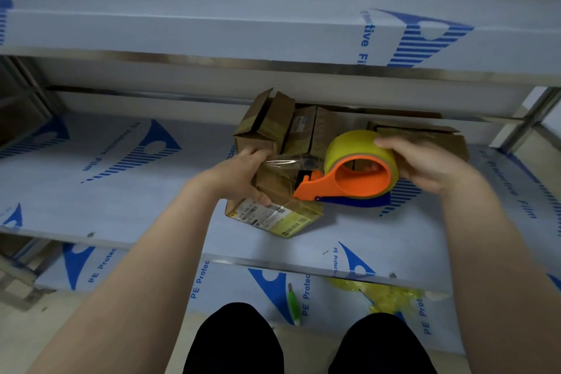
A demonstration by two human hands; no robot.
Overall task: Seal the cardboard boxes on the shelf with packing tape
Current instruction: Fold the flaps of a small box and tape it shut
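- Left hand (243, 174) is curling round the front box (274, 215), mid-shelf, pinning the tape strand (283, 162).
- Right hand (425, 162), at 3 o'clock, is clasping the tape dispenser (349, 179); best pulling taut along the seam.

Brightness: we see soft, cool, even light on the middle shelf (100, 191); nothing is burnt out.
Source: we find no lamp in view; the light falls from above and in front.
Shadows: the upper shelf (212, 27) darkens the back of the bay; the front cardboard box (273, 191) throws a faint shadow to its right.
Glare: we note glints on the strip of clear tape (280, 162) and a mild sheen on the tape roll (358, 146).
Blur: the right hand (425, 164) is smeared; the top of the frame is hazy.
Distortion: shelf edges bow, and the forearms stretch toward the lower corners.
Focus: the box label (261, 212) is too soft for us to read.
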